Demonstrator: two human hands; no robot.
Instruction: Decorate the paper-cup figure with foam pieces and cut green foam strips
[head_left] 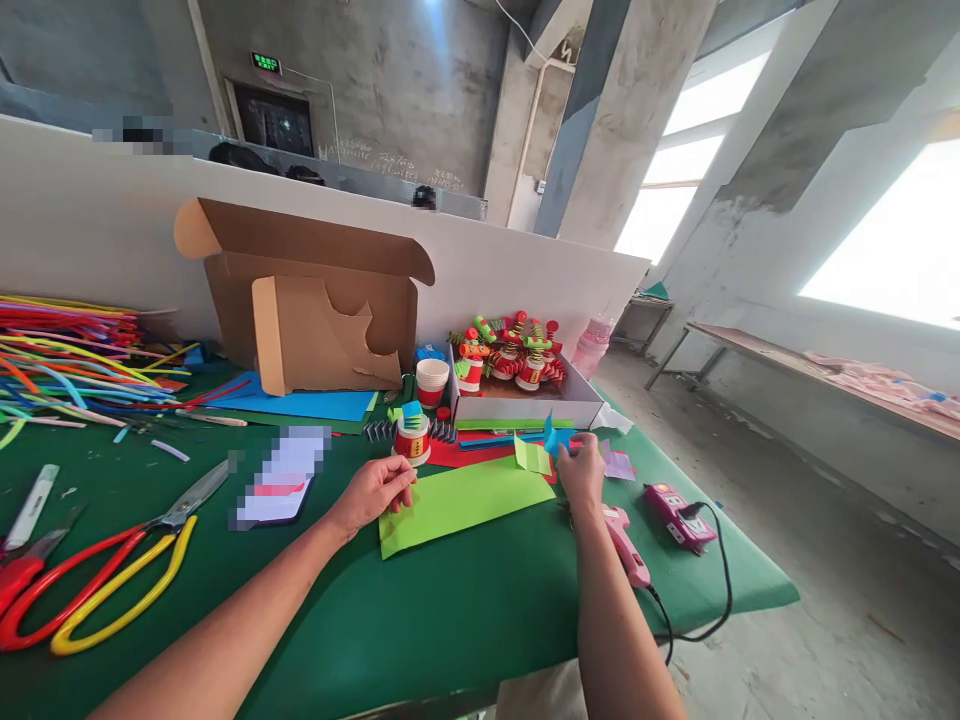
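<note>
Right in front of me, the right hand [581,468] is pinching a blue paper piece [556,437] between its fingertips, just past the right end of a long green sheet [465,508] that is lying on the green desk [480,620]. Over on the other side, the left hand [380,488] is hovering at the sheet's left end, thumb and fingers drawing close together — whether they're gripping anything, I can't tell from here. Just beyond it a cup figure [412,440] is standing with a red band round it and grey pleated strips reaching out both sides. A light green folded piece [532,455] is sitting between the blue one and the sheet, while a purple piece [618,464] is lying just right of the right hand. Beside that wrist a pink glue gun [628,548] is resting, with a purple box [679,517] lying near it. Behind it all, a white tray [525,412] is holding more finished-looking figures [530,372] — and far left, big scissors [187,500] are lying open.
</note>
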